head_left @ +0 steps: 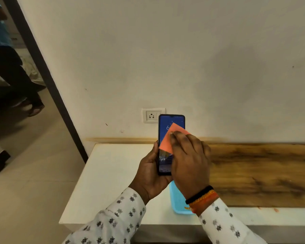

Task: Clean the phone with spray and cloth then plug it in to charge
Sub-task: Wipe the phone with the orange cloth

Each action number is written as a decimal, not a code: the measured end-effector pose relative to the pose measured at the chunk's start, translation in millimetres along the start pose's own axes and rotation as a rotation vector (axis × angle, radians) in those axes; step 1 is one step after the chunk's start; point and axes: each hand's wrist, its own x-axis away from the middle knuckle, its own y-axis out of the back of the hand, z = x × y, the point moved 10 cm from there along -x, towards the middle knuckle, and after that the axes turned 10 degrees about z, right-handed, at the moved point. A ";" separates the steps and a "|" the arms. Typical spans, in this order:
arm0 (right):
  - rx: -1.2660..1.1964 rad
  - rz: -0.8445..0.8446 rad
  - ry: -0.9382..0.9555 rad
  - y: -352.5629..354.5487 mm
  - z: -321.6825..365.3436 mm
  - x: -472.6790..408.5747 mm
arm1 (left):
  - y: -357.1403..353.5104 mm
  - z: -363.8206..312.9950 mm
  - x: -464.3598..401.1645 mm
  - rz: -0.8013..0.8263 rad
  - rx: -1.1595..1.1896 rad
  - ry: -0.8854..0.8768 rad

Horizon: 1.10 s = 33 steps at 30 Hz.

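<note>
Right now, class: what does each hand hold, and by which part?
The left hand grips the phone around its lower half, by the side edges. The right hand presses the orange cloth against the screen with its fingertips.

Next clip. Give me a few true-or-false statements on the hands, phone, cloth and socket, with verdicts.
1. The left hand holds the phone upright. True.
2. The right hand presses a blue cloth to the screen. False: the cloth is orange.
3. The phone's screen is lit. True.
4. A charger is plugged into the wall socket. False: the socket is empty.
5. The phone lies flat on the table. False: it is held above it.
</note>
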 end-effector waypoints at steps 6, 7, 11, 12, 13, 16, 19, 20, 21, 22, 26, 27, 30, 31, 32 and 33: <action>0.044 0.012 0.146 -10.1 18.5 26.5 | 1.4 -11.1 4.3 -0.018 -0.003 -0.035; 0.054 0.010 0.135 -10.5 13.1 29.1 | 3.4 -12.2 4.2 -0.026 -0.015 -0.044; 0.066 0.017 0.036 -2.6 -2.7 7.8 | 4.1 -4.1 5.2 -0.039 -0.020 -0.044; 0.047 0.019 0.022 1.1 -3.5 -0.4 | 3.3 -1.1 5.7 -0.028 -0.020 -0.041; 0.026 0.023 0.018 4.0 -3.4 -7.6 | 1.9 0.3 6.0 -0.018 -0.020 -0.041; -0.004 0.036 0.035 7.3 2.0 -14.0 | -0.7 -4.2 7.8 -0.015 -0.013 -0.055; -0.021 0.035 0.073 6.7 9.8 0.5 | -4.3 -11.8 8.8 -0.013 0.013 -0.063; -0.021 0.038 0.093 5.4 12.5 6.8 | -5.4 -13.7 9.7 -0.009 0.026 -0.067; -0.019 0.043 0.114 3.8 15.0 12.9 | -5.5 -15.5 11.0 -0.007 0.031 -0.071; -0.018 0.049 0.133 2.0 17.2 17.6 | -5.4 -16.7 12.0 -0.001 0.031 -0.072; -0.019 0.045 0.143 -0.1 18.5 23.8 | -5.9 -14.7 14.3 0.030 0.030 -0.045; -0.022 0.036 0.144 0.7 18.7 23.5 | -6.5 -14.6 13.8 0.039 0.030 -0.041; -0.016 0.015 0.159 2.2 21.1 22.8 | -10.2 -17.2 11.7 0.070 0.019 -0.033; -0.012 0.007 0.162 3.1 21.4 22.9 | -11.1 -18.2 11.1 0.074 0.018 -0.026; -0.011 0.000 0.161 4.1 21.7 22.7 | -12.1 -19.1 10.7 0.081 0.022 -0.023; -0.011 -0.005 0.159 5.1 21.9 22.4 | -13.8 -19.8 10.6 0.092 0.027 -0.023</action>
